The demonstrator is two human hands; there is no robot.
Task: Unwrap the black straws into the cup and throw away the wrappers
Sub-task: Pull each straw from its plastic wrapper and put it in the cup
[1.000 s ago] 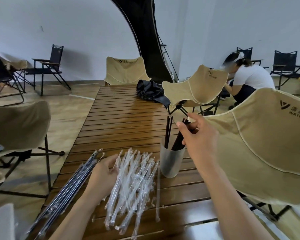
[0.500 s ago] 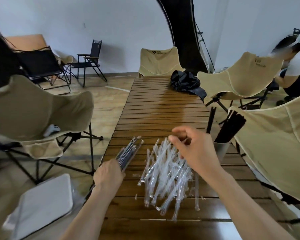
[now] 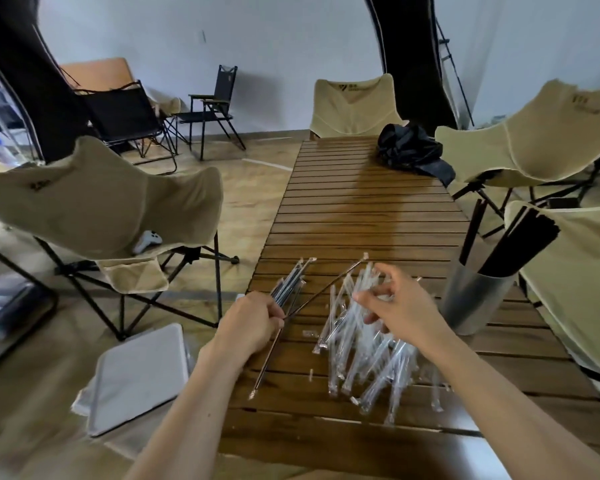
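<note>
A bundle of wrapped straws [image 3: 290, 284] is gripped in the left hand [image 3: 253, 323]. The right hand [image 3: 400, 308], fingers loosely spread and holding nothing, is seen above empty wrappers [image 3: 364, 344] on the bench [image 3: 361, 209]. Unwrapped black straws [image 3: 515, 244] are held upright in the cup [image 3: 473, 299].

Beige folding chairs [image 3: 111, 199] ring a slatted wooden table [image 3: 361, 216] on wood flooring [image 3: 250, 188], white walls [image 3: 274, 39] behind.

On the table [image 3: 361, 209] I log a heap of wrappers [image 3: 368, 344] under my right hand [image 3: 404, 311], with the cup [image 3: 471, 299] of straws [image 3: 516, 244] to its right. My left hand [image 3: 253, 323] grips a bundle of wrapped straws [image 3: 291, 282] left of the heap. A bag [image 3: 411, 150] lies at the far end; a tray [image 3: 137, 375] sits on the floor, left of the table.
</note>
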